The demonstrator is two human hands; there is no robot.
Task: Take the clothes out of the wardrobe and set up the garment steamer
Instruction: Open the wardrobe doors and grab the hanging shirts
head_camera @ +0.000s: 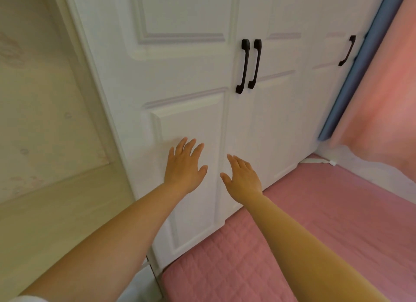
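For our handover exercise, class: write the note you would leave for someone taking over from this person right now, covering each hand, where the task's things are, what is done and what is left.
Left hand: open, empty, fingers spread, raised in front of the left wardrobe door.
Right hand: open, empty, in front of the right wardrobe door.
Both doors are closed; their two black handles sit side by side above the hands, untouched. A third handle is further right.
A pink quilted bed lies against the doors' base.
Clothes and steamer are not in view.
Done: nothing visible yet.
Left: open the doors, take out the clothes, set up the steamer.
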